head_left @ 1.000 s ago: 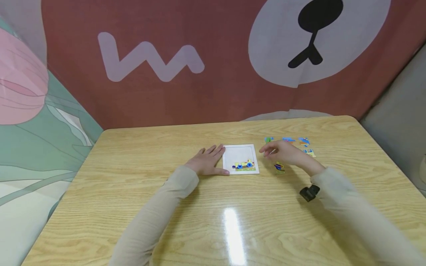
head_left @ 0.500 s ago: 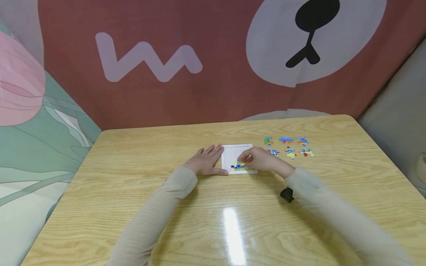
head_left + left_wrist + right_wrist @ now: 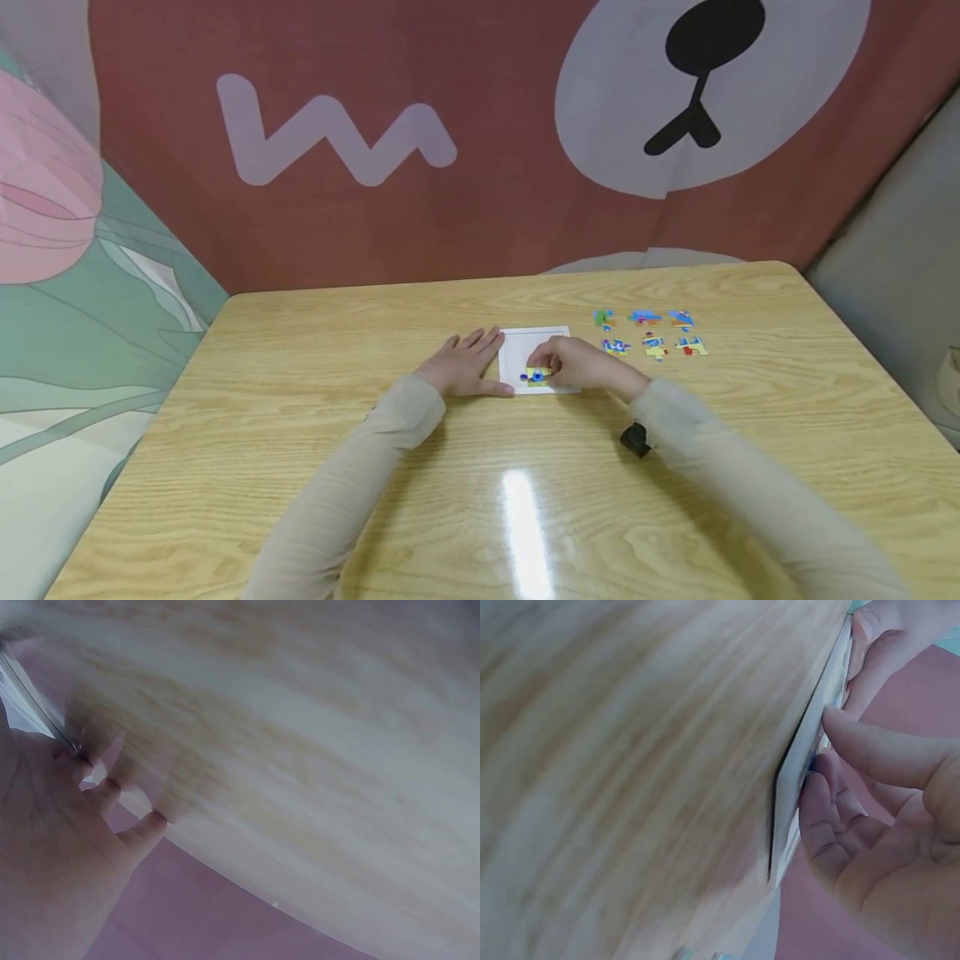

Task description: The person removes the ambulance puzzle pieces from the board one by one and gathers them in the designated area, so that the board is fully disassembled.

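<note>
A white square puzzle tray [image 3: 517, 340] lies on the table, with joined yellow, blue and green puzzle pieces [image 3: 536, 377] along its near edge. My left hand [image 3: 465, 367] rests flat beside it, fingertips at the left edge and thumb by the near left corner. Over the tray's near right part, my right hand [image 3: 579, 364] has curled fingers and pinches at a puzzle piece, which the hand mostly covers. In the right wrist view, the thumb [image 3: 870, 750] and fingertips bend down to the tray, with a bit of blue beside them.
Several loose jigsaw pieces lie in two rows right of the tray, among them a green one [image 3: 603, 318] and a yellow and red one [image 3: 691, 346]. The wooden table [image 3: 360, 342] meets a printed wall [image 3: 375, 225] behind.
My right hand has moved left from beside the loose pieces onto the tray, then slightly further left with fingers curling. My left hand has stayed at the tray's left edge.
</note>
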`<move>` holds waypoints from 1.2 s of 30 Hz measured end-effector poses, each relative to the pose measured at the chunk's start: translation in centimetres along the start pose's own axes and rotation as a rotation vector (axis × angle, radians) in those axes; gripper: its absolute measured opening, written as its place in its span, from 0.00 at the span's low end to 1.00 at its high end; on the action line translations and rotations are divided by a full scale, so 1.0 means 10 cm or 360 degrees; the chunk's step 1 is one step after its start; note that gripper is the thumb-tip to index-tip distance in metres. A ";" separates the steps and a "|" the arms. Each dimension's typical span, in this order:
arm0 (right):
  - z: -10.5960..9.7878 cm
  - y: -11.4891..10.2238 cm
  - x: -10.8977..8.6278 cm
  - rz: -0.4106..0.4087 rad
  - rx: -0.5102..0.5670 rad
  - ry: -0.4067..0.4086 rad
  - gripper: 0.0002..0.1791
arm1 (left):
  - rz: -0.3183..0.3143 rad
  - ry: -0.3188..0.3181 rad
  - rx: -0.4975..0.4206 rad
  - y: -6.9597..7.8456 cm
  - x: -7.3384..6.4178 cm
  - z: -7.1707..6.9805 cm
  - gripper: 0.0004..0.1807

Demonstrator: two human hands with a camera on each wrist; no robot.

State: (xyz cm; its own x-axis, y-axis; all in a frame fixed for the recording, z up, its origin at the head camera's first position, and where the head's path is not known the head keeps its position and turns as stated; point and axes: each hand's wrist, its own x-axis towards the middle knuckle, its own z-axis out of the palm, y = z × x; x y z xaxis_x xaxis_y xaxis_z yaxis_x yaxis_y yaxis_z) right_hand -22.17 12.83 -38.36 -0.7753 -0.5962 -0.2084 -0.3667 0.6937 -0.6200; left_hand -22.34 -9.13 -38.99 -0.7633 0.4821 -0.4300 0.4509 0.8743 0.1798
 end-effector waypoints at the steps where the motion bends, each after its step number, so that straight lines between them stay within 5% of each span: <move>1: 0.00 0.00 0.00 0.0015 0.0011 -0.0004 0.16 | 0.0000 0.0000 0.0000 0.00 0.00 0.00 0.54; 17: 0.01 0.04 0.05 -0.0051 0.0095 -0.0006 0.15 | -0.0002 0.0008 0.0015 0.00 0.00 0.01 0.54; 36: -0.04 0.00 -0.07 0.0017 0.0258 0.0087 0.11 | -0.0001 0.0026 0.0028 0.01 -0.01 0.01 0.53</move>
State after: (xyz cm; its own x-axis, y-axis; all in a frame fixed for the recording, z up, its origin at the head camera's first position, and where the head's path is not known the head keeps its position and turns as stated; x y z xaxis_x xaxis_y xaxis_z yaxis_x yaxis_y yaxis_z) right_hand -21.78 13.40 -37.89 -0.8072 -0.5631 -0.1772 -0.2738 0.6230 -0.7327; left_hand -22.16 -9.13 -39.01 -0.7711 0.4823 -0.4157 0.4582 0.8736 0.1636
